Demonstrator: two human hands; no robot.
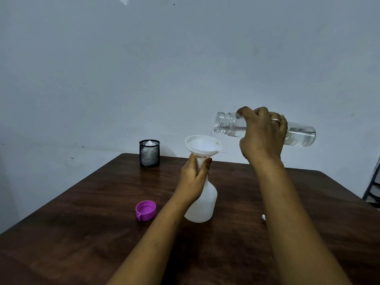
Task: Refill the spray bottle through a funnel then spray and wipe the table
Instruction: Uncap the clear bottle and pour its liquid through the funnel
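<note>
so clear bottle (part full) tips over funnel.

Pale blue-grey wall fills the bkgd, scuffed w/ small dark specks. Dark wood table up front, glossy, light's dim. Dark metal frame just past table's right edge, partly cut off.

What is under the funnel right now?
The white spray bottle stands under the funnel. The left hand grips the funnel stem and bottle neck, hiding where they join.
</note>
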